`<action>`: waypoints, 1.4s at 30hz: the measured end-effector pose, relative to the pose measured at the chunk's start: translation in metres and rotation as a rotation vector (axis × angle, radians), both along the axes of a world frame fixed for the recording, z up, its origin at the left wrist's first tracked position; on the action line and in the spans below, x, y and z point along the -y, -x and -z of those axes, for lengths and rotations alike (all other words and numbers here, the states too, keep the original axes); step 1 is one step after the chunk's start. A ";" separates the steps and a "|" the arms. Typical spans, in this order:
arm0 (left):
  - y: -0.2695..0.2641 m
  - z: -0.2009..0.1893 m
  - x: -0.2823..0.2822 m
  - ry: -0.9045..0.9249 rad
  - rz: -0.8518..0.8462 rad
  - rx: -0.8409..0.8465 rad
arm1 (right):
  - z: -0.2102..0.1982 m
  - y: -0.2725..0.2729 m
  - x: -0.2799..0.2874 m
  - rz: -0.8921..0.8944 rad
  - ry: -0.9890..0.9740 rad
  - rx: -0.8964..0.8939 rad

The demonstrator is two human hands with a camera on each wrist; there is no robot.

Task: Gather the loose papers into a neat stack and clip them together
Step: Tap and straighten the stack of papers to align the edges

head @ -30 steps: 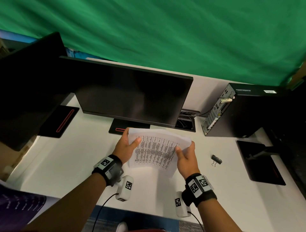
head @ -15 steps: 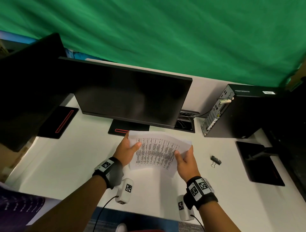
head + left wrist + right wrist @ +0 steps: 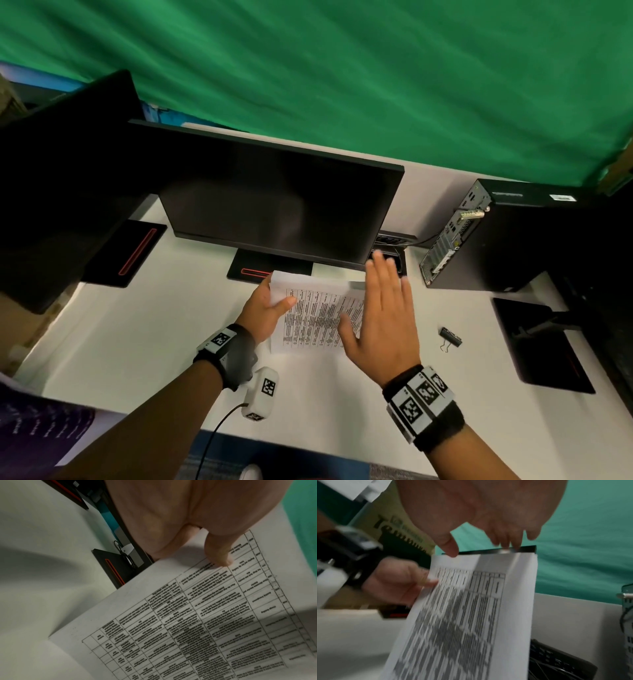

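Note:
A stack of white papers (image 3: 315,318) printed with a table stands tilted above the white desk (image 3: 144,335), in front of the middle monitor. My left hand (image 3: 265,310) grips its left edge, thumb on the printed face; the left wrist view shows that thumb (image 3: 217,553) on the papers (image 3: 197,622). My right hand (image 3: 383,308) hovers flat with straight fingers over the stack's right side, holding nothing; in the right wrist view it (image 3: 488,524) floats above the papers' (image 3: 471,615) top edge. A black binder clip (image 3: 450,337) lies on the desk to the right.
A dark monitor (image 3: 274,202) stands just behind the papers, another monitor (image 3: 61,178) at far left. A black computer tower (image 3: 507,236) is at the right rear, with a black monitor base (image 3: 541,346) in front of it. A green cloth (image 3: 342,68) hangs behind.
My right hand has let go of the papers' right edge and risen, open and flat, above them. The left hand keeps its hold and the stack has turned more upright.

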State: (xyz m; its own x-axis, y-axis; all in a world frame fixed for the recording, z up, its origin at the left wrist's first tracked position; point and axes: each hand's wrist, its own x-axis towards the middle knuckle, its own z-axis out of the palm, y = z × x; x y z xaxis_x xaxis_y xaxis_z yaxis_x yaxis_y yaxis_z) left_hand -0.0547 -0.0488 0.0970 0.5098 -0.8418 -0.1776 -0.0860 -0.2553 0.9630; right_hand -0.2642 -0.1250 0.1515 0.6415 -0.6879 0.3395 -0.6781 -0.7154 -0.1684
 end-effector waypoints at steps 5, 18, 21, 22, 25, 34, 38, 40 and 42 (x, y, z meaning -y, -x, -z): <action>0.003 -0.003 -0.002 0.001 0.009 -0.004 | 0.002 -0.020 -0.011 -0.068 0.011 -0.130; -0.004 -0.003 -0.002 0.060 0.093 0.003 | -0.025 -0.076 -0.030 -0.266 -0.067 -0.092; -0.003 -0.006 -0.002 0.051 0.071 0.032 | -0.019 -0.085 -0.028 -0.287 -0.134 -0.259; -0.003 -0.006 -0.002 0.052 0.069 0.023 | -0.020 -0.086 -0.023 -0.261 -0.119 -0.229; -0.004 -0.003 -0.004 0.029 0.054 -0.022 | -0.029 -0.089 -0.008 -0.187 -0.117 -0.212; -0.003 -0.001 -0.002 0.034 0.048 -0.028 | -0.040 -0.087 -0.004 -0.208 -0.133 -0.368; -0.012 -0.001 -0.009 0.009 0.144 0.041 | -0.055 -0.072 0.004 -0.205 -0.150 -0.280; -0.027 0.002 -0.020 -0.058 0.183 0.127 | -0.062 -0.055 0.020 -0.157 -0.237 -0.076; -0.047 0.007 -0.034 -0.122 0.147 0.182 | -0.066 -0.032 0.040 -0.127 -0.422 0.172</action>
State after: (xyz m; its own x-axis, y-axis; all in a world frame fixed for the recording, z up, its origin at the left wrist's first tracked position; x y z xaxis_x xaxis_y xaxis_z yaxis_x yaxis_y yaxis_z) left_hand -0.0074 -0.0147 0.0896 0.4161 -0.8873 -0.1988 -0.2998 -0.3403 0.8912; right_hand -0.2319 -0.1650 0.2178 0.6886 -0.7082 0.1557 -0.5262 -0.6358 -0.5647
